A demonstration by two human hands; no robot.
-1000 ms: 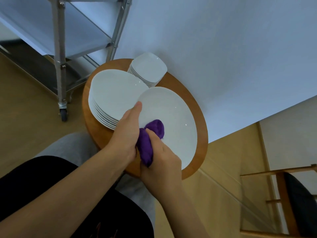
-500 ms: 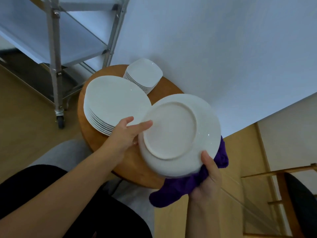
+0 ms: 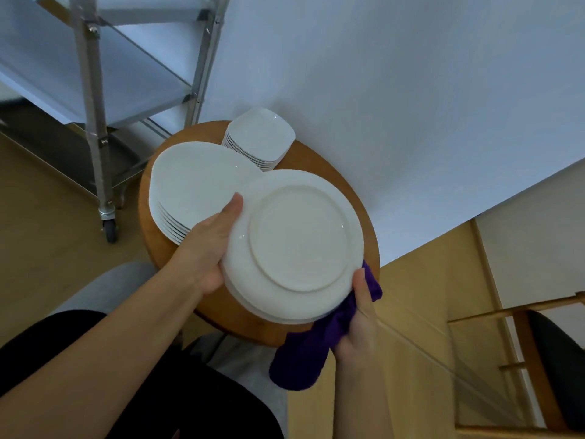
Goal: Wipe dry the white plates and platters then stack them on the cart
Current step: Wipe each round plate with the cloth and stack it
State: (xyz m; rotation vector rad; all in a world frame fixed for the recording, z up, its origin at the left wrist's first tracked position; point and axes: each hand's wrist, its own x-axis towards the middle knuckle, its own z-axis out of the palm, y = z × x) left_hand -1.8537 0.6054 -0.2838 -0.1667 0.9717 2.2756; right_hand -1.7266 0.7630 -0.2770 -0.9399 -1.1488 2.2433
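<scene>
A round white plate point(image 3: 296, 242) is held upside down above the round wooden table point(image 3: 364, 217), its foot ring facing me. My left hand point(image 3: 210, 245) grips its left rim, thumb on top. My right hand point(image 3: 361, 321) holds the lower right rim through a purple cloth point(image 3: 308, 356), which hangs below the plate. A stack of several large white plates point(image 3: 196, 185) sits on the table's left side. Behind it stands a stack of small square white plates point(image 3: 261, 137). The metal cart point(image 3: 95, 99) on castors is at the upper left.
A white wall runs behind the table. A wooden chair point(image 3: 531, 340) with a dark seat stands at the lower right. The floor is light wood. My dark-clothed lap fills the lower left.
The plate was flipped from face up to bottom up. My right hand moved from the plate's face to under its lower right rim with the cloth, and my left hand closed on the left rim.
</scene>
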